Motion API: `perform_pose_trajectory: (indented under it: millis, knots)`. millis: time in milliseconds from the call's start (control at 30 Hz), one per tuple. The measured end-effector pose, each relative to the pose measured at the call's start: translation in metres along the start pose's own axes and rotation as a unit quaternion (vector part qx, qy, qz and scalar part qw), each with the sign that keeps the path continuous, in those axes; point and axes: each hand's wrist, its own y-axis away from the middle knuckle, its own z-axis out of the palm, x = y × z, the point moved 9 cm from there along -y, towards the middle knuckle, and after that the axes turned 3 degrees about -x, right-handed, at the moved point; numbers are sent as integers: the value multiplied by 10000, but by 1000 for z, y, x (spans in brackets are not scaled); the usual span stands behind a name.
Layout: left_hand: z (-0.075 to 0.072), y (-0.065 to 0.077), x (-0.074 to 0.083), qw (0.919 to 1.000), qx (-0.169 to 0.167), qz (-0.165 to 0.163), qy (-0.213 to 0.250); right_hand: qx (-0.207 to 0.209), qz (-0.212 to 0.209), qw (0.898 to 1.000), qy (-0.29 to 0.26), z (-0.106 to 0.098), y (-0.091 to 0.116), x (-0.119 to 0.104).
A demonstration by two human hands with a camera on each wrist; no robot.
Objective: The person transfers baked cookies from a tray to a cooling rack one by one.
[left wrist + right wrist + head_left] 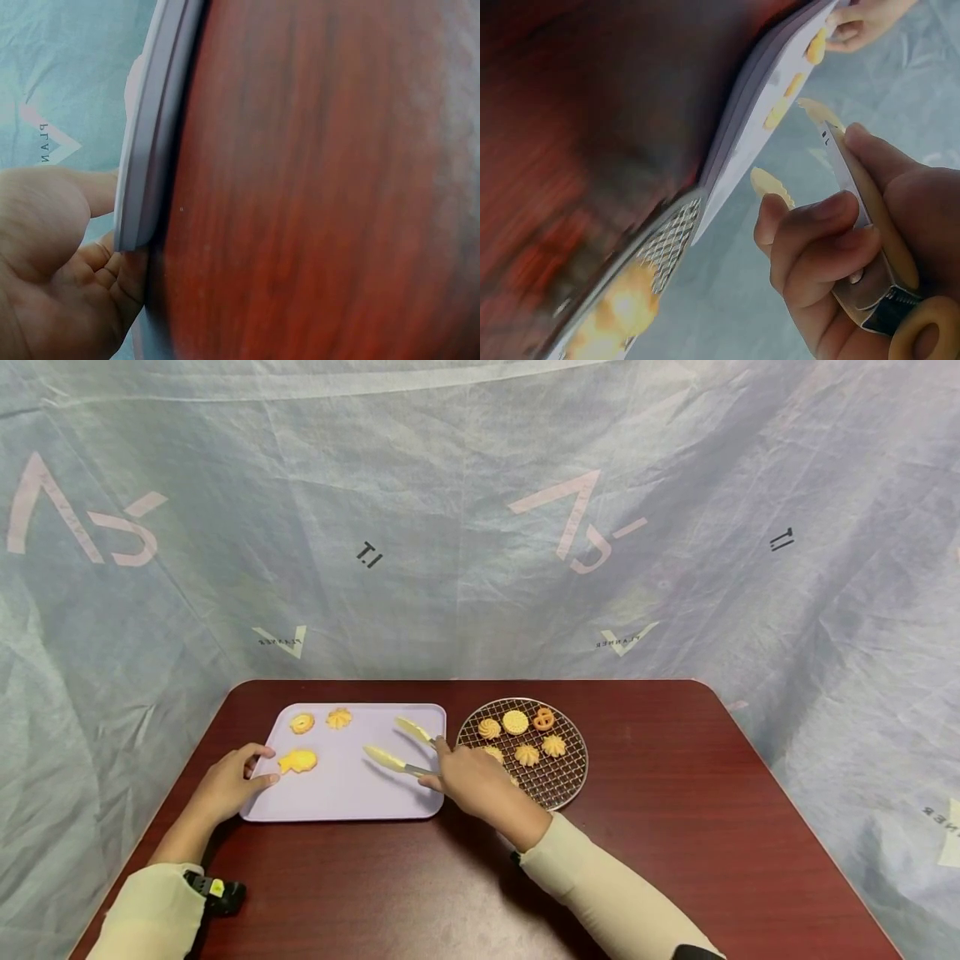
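Observation:
A pair of tongs [386, 758] with pale yellow tips is gripped in my right hand [480, 781]. The tips stand apart over the right part of a lilac tray [352, 806], with nothing between them. In the right wrist view the fingers curl round the metal arms of the tongs [847, 169]. My left hand [228, 781] holds the tray's left edge, thumb on the near side; the left wrist view shows the left hand [60, 255] at the tray's rim [154, 142]. On the tray lie a fish-shaped cookie [299, 761], a ring-like cookie [302, 723] and a flower-shaped cookie [339, 718].
Right of the tray stands a round wire rack [566, 785], partly hidden by my right hand. It bears several cookies, among them a round cookie [515, 722] and a pretzel [543, 719]. Both stand on a dark red table [675, 827], with a grey cloth [457, 527] hanging behind.

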Motion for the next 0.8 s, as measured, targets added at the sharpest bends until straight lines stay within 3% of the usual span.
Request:
perform_pose_trajectory:
  millis: [400,800]
  knots:
    - [0,-1,-2,10000,-2,-20,-29,-152,33,9995,278,4,-40,-35]
    - [-1,0,2,10000,35,57,-24,-316,301,9986,289,7,-73,-50]
